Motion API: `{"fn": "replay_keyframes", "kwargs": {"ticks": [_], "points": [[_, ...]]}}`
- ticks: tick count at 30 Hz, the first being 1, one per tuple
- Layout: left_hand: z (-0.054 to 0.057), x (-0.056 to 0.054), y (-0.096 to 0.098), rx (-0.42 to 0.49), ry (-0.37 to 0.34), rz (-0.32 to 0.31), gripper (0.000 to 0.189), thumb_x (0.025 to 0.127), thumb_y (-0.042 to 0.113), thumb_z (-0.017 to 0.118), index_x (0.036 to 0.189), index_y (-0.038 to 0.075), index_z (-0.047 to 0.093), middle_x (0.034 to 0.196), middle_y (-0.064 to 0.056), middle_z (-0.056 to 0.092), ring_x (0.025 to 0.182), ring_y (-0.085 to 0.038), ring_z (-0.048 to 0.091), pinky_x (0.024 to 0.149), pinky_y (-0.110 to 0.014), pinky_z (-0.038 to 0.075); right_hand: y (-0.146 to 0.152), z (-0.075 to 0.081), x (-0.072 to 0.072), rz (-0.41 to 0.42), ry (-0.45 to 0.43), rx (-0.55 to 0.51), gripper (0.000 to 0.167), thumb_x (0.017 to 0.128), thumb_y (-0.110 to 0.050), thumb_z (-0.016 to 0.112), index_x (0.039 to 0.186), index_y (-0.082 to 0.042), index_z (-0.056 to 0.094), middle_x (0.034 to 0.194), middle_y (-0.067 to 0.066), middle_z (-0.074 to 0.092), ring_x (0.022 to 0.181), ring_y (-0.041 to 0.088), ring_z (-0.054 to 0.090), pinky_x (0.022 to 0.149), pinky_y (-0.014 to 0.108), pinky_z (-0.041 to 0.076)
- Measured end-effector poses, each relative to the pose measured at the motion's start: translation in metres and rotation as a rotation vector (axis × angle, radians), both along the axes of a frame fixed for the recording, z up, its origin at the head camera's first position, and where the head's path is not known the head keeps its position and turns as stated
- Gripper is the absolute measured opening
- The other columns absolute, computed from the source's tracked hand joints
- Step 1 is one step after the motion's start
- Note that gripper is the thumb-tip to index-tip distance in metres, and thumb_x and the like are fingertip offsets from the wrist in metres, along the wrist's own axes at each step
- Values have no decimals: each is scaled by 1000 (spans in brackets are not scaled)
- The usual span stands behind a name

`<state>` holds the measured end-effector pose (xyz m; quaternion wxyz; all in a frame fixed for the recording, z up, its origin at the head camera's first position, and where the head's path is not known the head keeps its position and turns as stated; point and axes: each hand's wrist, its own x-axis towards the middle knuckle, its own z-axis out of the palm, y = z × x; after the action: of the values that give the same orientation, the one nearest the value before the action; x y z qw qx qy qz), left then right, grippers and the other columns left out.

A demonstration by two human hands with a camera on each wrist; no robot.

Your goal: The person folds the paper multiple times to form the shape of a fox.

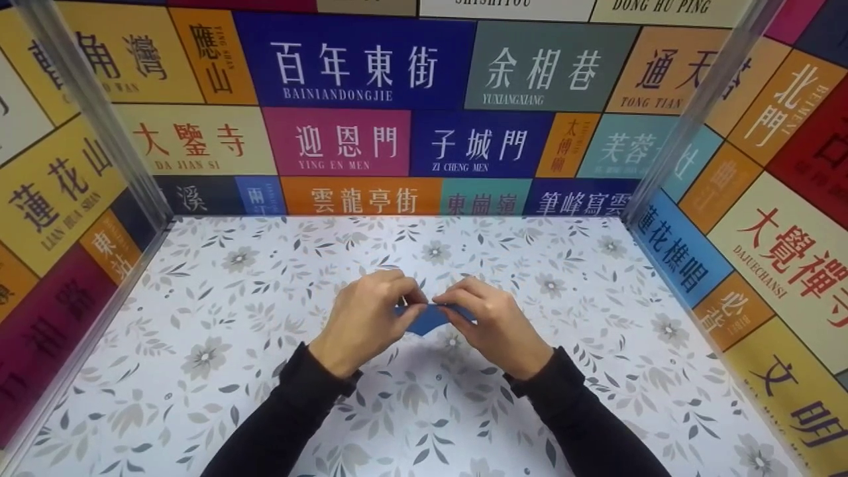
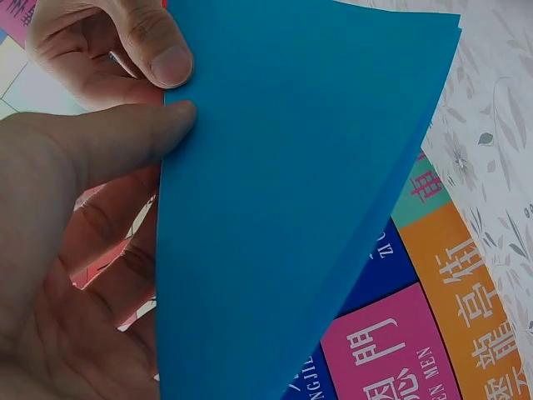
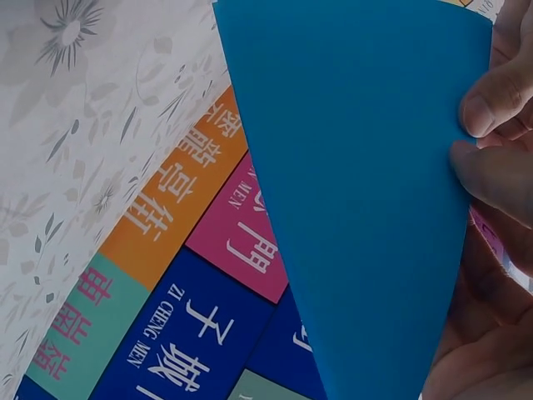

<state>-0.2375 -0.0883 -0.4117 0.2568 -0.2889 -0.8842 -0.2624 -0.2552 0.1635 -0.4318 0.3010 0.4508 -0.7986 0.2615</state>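
Tabletop (image 1: 165, 424) with a white ground and a printed pattern of grey flowers and leaves, bounded at its left, right and far edges by upright panels of coloured sign blocks. Nearest the viewer, two black sleeves (image 1: 278, 417) rise from the lower border of the head view and slant inward. Beyond the cuffs, the left hand (image 1: 368, 321) and right hand (image 1: 500, 324) meet about midway between the left and right edges of the tabletop, short of its far edge. Each is closed to a pinch, thumb on one face and fingers behind, and both grip the same edge of a blue paper (image 1: 427, 321), their thumb tips just beside each other. The paper is held up over the tabletop between the hands; in the wrist views it tapers away from a broad end, and the left one shows a second, slightly offset layer along its slanted side. Farther back, clear upright strips (image 1: 99, 119) stand at the far left and far right corners. Along the far edge rises the back panel, its lowest row including an orange block (image 1: 364, 197); above that are a pink block (image 1: 338, 142) lettered YING EN MEN and, higher, a wide dark blue block (image 1: 354, 89) lettered BAINIANDONGJIE.
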Motion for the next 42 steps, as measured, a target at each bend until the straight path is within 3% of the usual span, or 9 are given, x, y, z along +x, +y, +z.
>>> {"fn": "replay_keyframes", "kwargs": {"ticks": [16,28,42], "points": [[-1,1,2,13,-20,-19,6,100,19,94,101,20,87,94,4,82,85,-16,79,73,-35,67,1,0,0,3,-18,-27,22,93,7,93,110,-6,87,99,8,79,86,19,80,74,27,69],[-4,1,8,-2,54,-55,9,100,20,94,100,17,86,93,2,80,83,-17,77,72,-33,66,1,2,0,29,-76,-50,20,95,7,91,109,-6,86,99,7,81,86,19,81,76,28,70],[4,-2,-5,-11,50,-37,6,100,21,95,99,18,89,93,4,83,82,-17,79,73,-34,66,9,7,-2,3,-129,-30,14,98,5,89,108,-4,86,101,7,83,89,18,81,79,31,71]]}}
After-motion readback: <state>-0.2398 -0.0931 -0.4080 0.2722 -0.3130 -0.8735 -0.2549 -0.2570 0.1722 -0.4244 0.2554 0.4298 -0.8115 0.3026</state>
